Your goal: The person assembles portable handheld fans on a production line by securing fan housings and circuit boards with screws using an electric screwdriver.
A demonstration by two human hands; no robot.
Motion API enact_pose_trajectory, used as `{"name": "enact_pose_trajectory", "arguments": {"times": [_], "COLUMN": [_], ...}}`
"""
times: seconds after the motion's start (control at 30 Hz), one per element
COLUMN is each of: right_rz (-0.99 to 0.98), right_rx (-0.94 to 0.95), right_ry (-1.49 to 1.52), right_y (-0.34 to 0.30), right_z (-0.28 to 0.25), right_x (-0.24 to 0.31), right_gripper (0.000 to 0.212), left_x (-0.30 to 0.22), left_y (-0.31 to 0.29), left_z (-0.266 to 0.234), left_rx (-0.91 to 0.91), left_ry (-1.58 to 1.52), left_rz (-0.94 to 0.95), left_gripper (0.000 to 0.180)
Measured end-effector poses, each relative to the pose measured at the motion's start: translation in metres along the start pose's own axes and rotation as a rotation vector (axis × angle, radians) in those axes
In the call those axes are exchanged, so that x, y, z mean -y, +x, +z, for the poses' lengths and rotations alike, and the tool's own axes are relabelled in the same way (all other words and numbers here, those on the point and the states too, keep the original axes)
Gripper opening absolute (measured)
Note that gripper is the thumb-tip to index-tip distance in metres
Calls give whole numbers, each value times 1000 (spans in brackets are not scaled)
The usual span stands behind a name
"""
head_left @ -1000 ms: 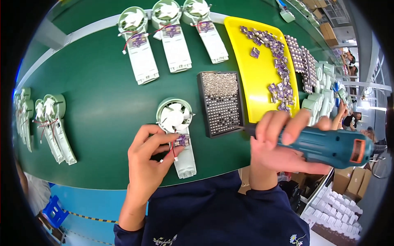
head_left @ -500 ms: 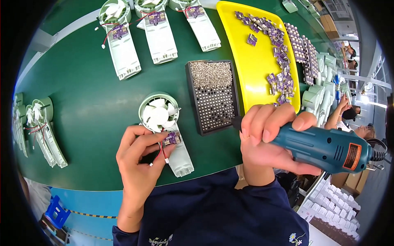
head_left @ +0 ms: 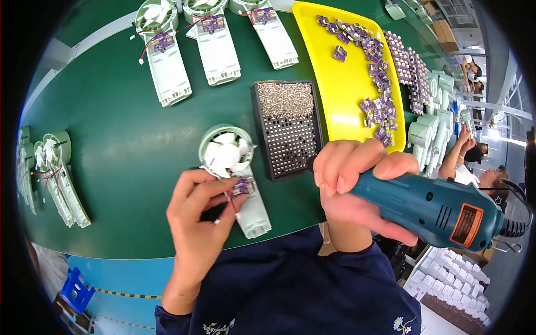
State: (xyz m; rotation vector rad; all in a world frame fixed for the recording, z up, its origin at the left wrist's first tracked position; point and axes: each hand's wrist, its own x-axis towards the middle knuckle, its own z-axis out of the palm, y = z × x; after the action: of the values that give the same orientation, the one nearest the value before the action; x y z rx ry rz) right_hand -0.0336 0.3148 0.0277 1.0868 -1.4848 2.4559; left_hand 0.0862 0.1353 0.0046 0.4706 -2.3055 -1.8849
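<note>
Surface: green work mat over a bench, blue front edge below, seen from above.
Left hand: down on the mat, fingers curled in, thumb and fingertips pinched on a small purple circuit board and its red wires.
Circuit board: sits on the handle part of a pale green fan housing, just below the round white blades.
Fan housing: lies flat near the bench's front edge, just left of the screw tray.
Right hand: wrapped tight round a teal electric screwdriver, all fingers closed over the front of the barrel.
Screwdriver: held nearly level, nose toward the fan housing, orange label and cable at the far right end; bit hidden behind the fingers.
Screw tray: black, perforated, upper part heaped with silver screws.
Yellow tray: right of the screw tray, scattered with more purple boards.
Far edge: three more fan housings in a row, boards fitted.
Left edge: further housings lying side by side.
</note>
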Motion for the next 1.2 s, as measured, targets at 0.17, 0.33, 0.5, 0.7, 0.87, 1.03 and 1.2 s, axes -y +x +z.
{"name": "enact_pose_trajectory", "arguments": {"times": [0.17, 0.33, 0.5, 0.7, 0.87, 1.03, 1.2], "right_rz": [-22, -67, -44, -36, -45, -59, -35], "right_rx": [50, -12, 4, 9, 38, 156, 208], "right_ry": [6, 45, 35, 31, 12, -117, -54], "right_y": [1, 0, 6, -9, -10, -14, -14], "right_z": [-1, 8, 31, 57, 60, 60, 59], "right_x": [-4, 7, 30, 17, 6, 5, 3], "right_gripper": [88, 84, 66, 58, 62, 66, 66], "left_x": [1, 5, 5, 11, 10, 9, 9], "left_y": [2, 0, 4, 2, 1, 0, -2], "left_z": [12, 12, 12, 13, 11, 11, 9], "left_rx": [-2, -20, -14, -26, 1, 13, 11], "left_ry": [-40, -54, -46, -51, -70, -37, -27], "left_rz": [17, 49, 110, 135, 119, 122, 121], "left_gripper": [30, 28, 27, 28, 32, 32, 30]}}
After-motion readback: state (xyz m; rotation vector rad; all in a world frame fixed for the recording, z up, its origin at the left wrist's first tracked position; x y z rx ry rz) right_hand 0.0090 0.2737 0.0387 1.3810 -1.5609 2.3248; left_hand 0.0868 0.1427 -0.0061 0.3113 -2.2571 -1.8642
